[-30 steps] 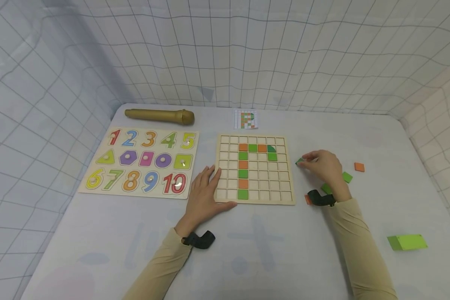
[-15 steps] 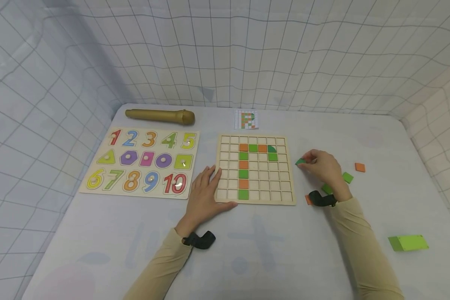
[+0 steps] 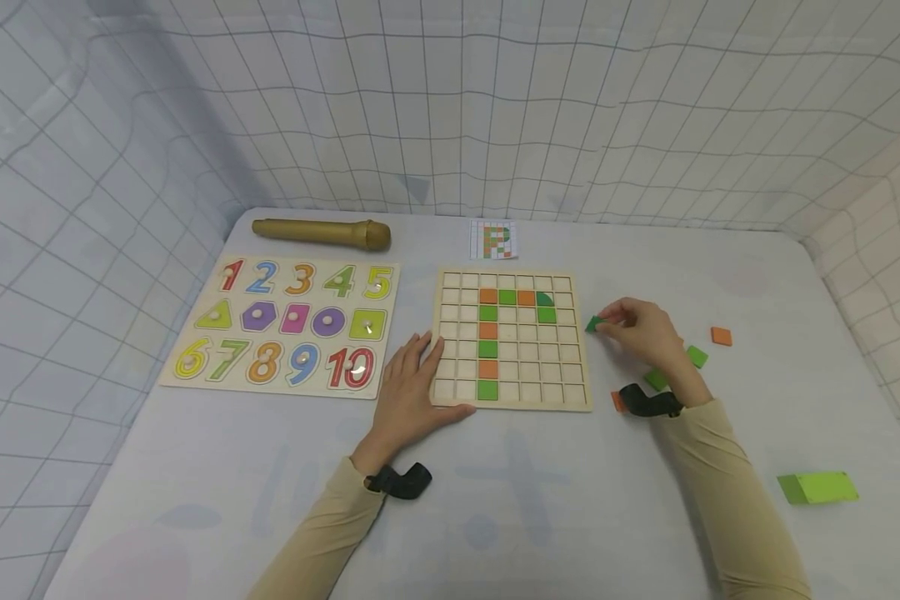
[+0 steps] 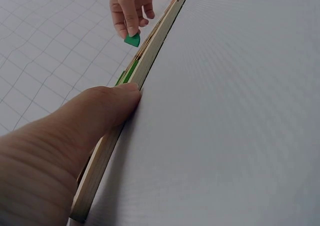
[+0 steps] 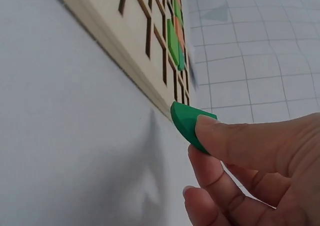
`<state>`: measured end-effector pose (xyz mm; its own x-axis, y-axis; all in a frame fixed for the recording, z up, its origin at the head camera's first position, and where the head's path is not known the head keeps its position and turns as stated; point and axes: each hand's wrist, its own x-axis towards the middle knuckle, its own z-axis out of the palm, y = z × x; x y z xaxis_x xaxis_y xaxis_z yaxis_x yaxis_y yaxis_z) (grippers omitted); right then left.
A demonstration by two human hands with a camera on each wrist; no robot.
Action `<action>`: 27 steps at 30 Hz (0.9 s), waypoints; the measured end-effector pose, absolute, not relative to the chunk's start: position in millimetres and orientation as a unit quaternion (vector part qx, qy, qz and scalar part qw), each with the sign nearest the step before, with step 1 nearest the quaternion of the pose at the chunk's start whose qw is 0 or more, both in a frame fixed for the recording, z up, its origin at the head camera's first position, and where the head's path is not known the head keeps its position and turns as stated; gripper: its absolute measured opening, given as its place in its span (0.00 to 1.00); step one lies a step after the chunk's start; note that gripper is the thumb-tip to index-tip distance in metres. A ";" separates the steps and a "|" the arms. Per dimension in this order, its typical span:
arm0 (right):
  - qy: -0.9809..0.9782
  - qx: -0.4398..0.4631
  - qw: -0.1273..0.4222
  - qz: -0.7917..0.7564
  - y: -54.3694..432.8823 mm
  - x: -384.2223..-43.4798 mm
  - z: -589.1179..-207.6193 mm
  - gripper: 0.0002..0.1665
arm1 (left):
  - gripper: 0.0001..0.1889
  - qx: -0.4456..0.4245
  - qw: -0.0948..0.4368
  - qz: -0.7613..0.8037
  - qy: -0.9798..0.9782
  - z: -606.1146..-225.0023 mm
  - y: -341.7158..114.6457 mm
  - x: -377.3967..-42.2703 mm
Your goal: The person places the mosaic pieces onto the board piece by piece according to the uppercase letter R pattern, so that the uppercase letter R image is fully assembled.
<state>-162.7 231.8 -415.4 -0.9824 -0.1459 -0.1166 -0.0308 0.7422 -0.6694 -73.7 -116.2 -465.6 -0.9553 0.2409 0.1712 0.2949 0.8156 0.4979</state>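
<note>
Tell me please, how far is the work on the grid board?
Done: the grid board bears an R's stem, top bar and one green square under the bar's right end. In hand: the right hand pinches a dark green rounded tile, off the board. Remaining: the middle bar and leg of the R on the card are not laid; loose tiles lie nearby.

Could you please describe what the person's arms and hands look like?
The left hand and right hand are bare, without gloves. The left sleeve and right sleeve are long, plain and beige. Each wrist carries a black, bent, rounded device, one on the left wrist and one on the right.
</note>
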 end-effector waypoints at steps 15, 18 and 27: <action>0.890 -0.089 0.119 -0.431 205.1 -171.2 -415.9 0.13 | 0.55 -0.141 0.052 -0.270 -0.951 -465.0 -115.7 -73.4; 0.887 -0.097 0.123 -0.434 199.3 -173.1 -416.9 0.12 | 0.55 -0.141 0.050 -0.270 -0.951 -464.9 -115.7 -73.3; 0.885 -0.105 0.154 -0.426 187.7 -177.7 -416.6 0.10 | 0.56 -0.141 0.052 -0.269 -0.951 -465.0 -115.6 -73.4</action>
